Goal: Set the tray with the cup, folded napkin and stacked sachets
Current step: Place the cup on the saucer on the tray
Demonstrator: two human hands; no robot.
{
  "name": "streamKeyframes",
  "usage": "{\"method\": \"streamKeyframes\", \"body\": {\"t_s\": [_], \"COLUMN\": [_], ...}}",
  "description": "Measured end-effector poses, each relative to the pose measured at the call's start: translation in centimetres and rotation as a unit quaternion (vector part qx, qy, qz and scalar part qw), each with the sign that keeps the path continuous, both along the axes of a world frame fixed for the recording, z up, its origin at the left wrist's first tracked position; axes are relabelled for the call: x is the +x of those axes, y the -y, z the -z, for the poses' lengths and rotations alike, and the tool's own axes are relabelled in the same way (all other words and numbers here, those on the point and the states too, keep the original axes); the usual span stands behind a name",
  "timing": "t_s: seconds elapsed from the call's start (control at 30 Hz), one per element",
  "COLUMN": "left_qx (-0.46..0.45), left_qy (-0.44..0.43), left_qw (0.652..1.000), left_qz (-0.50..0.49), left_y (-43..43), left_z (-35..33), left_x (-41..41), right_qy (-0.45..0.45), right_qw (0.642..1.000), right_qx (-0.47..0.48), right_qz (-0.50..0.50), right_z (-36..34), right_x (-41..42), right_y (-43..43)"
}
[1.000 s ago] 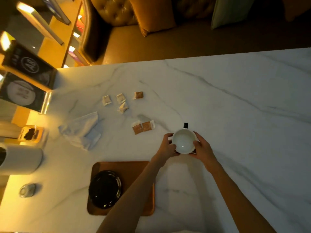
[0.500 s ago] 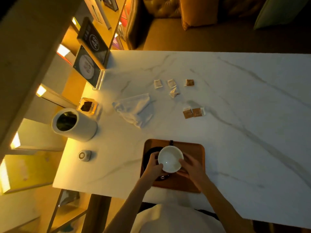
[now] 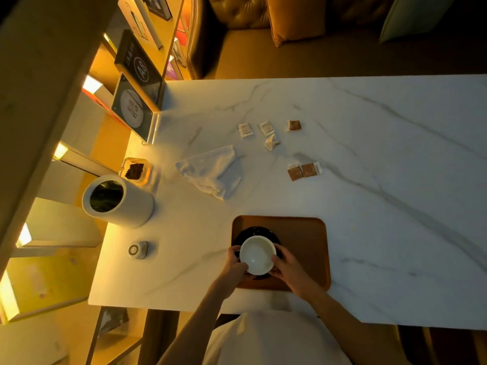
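A white cup (image 3: 257, 254) sits over a black saucer (image 3: 246, 233) on the left part of the brown wooden tray (image 3: 303, 248). My left hand (image 3: 236, 264) grips the cup's left side and my right hand (image 3: 286, 266) grips its right side. A crumpled white napkin (image 3: 210, 171) lies on the marble table beyond the tray. Three white sachets (image 3: 265, 127) and a brown sachet (image 3: 293, 125) lie farther back. Two brown sachets (image 3: 303, 171) lie side by side right of the napkin.
A white cylindrical container (image 3: 118, 200) lies at the table's left edge, with a small glass dish (image 3: 135, 171) of dark bits behind it and a small round device (image 3: 137, 250) in front. Sign stands (image 3: 134, 106) and shelving are at far left. A sofa is beyond the table.
Both hands carried the cup from the bare table right of the tray onto the black saucer on the tray. The camera view shifted toward the table's left end.
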State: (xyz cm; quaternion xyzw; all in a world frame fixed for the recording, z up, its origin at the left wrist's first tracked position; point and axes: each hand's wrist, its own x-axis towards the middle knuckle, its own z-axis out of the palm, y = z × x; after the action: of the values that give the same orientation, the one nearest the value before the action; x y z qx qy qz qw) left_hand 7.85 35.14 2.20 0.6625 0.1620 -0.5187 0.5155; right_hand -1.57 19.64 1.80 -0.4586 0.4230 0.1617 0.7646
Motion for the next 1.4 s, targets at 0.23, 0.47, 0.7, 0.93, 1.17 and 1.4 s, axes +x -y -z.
{"method": "streamKeyframes", "body": {"t_s": [0.23, 0.47, 0.7, 0.93, 1.17, 1.4], "left_qx": [0.000, 0.015, 0.019, 0.018, 0.025, 0.024], "left_qy": [0.003, 0.021, 0.019, 0.019, 0.012, 0.004], "left_qw": [1.000, 0.999, 0.999, 0.999, 0.999, 0.999], "left_qz": [0.015, 0.043, 0.038, 0.035, 0.021, 0.023], "left_y": [-0.5, -0.2, 0.0, 0.1, 0.5, 0.6], "left_z": [0.4, 0.8, 1.0, 1.0, 0.8, 0.9], "left_x": [0.0, 0.2, 0.2, 0.3, 0.6, 0.7], "right_qy": [-0.014, -0.021, -0.023, -0.026, -0.030, -0.033], "right_qw": [0.999, 0.999, 0.999, 0.999, 0.999, 0.999], "right_qx": [-0.031, -0.030, -0.041, -0.043, -0.034, -0.020], "right_qz": [-0.004, 0.010, 0.002, 0.006, 0.012, 0.023], "right_z": [0.3, 0.3, 0.5, 0.6, 0.6, 0.5], "right_x": [0.3, 0.3, 0.3, 0.4, 0.8, 0.9], "right_y": [-0.5, -0.4, -0.4, -0.4, -0.3, -0.2]}}
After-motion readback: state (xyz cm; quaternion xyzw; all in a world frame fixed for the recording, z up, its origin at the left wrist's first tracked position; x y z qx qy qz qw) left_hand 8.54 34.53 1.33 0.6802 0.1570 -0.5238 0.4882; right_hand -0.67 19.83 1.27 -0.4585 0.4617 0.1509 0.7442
